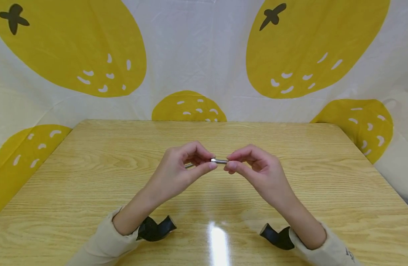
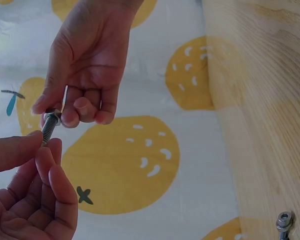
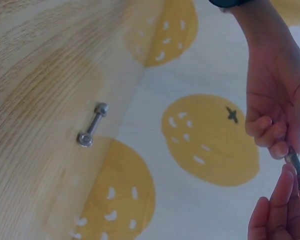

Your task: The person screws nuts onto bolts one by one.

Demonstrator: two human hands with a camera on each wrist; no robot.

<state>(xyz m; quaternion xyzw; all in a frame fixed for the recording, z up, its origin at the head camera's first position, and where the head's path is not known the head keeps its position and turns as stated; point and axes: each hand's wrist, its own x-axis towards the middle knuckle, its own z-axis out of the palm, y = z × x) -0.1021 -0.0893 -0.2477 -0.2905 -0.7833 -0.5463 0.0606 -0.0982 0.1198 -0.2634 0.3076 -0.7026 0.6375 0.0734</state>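
Observation:
A small silvery threaded bolt (image 1: 221, 161) spans the space between the two hands, held roughly level above the table. My left hand (image 1: 179, 166) pinches its thicker end between thumb and fingers, where a nut (image 2: 52, 115) shows in the left wrist view. Thumb and fingertips of my right hand (image 1: 257, 166) pinch the thinner end of the threaded shank (image 2: 48, 131). A second bolt (image 3: 94, 124) lies on the table, with thick pieces at both ends. In the head view it is mostly hidden behind the left hand.
The light wood table (image 1: 107, 177) fills the lower view. Behind it hangs a white cloth (image 1: 194, 48) with yellow fruit prints. Black straps (image 1: 155, 229) stick out at both wrists.

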